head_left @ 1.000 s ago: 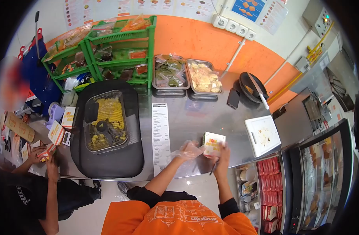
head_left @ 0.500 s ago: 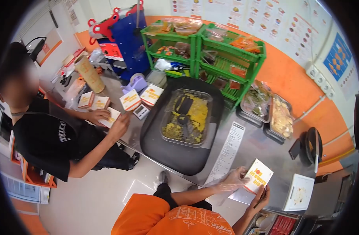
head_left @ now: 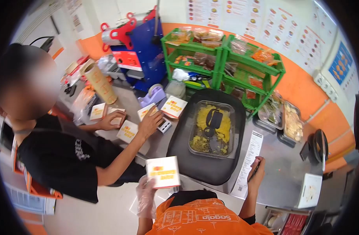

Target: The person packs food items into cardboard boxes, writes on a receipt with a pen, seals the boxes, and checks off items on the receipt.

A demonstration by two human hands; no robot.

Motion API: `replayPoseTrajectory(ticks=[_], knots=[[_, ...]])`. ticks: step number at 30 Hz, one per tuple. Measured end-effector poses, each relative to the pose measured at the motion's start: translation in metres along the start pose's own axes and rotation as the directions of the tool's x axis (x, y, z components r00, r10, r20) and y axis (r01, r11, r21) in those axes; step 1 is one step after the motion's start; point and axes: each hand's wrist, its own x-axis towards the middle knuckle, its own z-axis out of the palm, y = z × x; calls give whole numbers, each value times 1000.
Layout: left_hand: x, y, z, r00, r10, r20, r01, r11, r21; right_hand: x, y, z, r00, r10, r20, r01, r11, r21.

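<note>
In the head view my left hand [head_left: 146, 197], in a clear plastic glove, grips a white lettered box [head_left: 163, 172] by its lower left corner. The box hangs in front of the counter, left of the black tray [head_left: 179, 150]. My bare right hand [head_left: 258, 172] closes around a dark pen [head_left: 254, 173] over the right edge of a long printed paper strip [head_left: 248, 160]. On the tray lies a clear container [head_left: 231, 150] of yellow food, with a black-handled tool [head_left: 214, 121] in it.
At the left, a co-worker's hands [head_left: 152, 123] touch similar boxes [head_left: 127, 130] near a small digital device [head_left: 164, 125]. Green crates [head_left: 222, 58] with bagged food stand at the back. Food trays [head_left: 291, 121] and a white board [head_left: 309, 191] lie at right.
My left hand has carried the box from right to left. My right hand has let go of it and is over the paper strip. The co-worker's box is down, one hand on another box.
</note>
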Motion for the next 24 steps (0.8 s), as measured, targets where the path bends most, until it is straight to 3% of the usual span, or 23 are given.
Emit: replayPoseTrajectory(ticks=[3,6,7,9,12,16,18,21,22,23,24], knots=[[48,-24,-48,997,-17,-77,11,997,-77,2,35,17,970,-134,-205,134,991,-18],[88,-44,-69,997,-69,-26,65,988,-140,0,26,-1,963,260,-69,-269,937,-224],[101,-51,-72,997,-68,-22,64,984,-167,-3,35,0,966,205,-157,-245,920,-305],[121,-58,-76,996,-13,91,28,986,-162,-13,41,-9,955,241,-172,-292,858,-422],[145,-57,-67,993,11,114,2,994,-111,-30,56,-17,923,326,-204,-380,856,-351],[175,-52,-36,994,-13,-106,22,997,80,-52,100,-9,882,379,-279,-365,925,104],[179,-44,-22,993,31,-113,-16,991,135,-59,105,-2,864,414,-287,-345,902,261],[187,-47,-28,993,74,-92,-49,968,248,-72,115,1,855,486,-183,-438,864,250],[188,-47,-29,991,77,-113,-41,957,288,-75,116,1,838,533,-115,-465,809,360],[188,-46,-30,988,82,-133,-34,944,329,-79,118,5,860,495,-125,-411,816,407],[180,-43,-29,968,210,-138,-132,892,431,-82,118,10,879,457,-137,-356,819,450]])
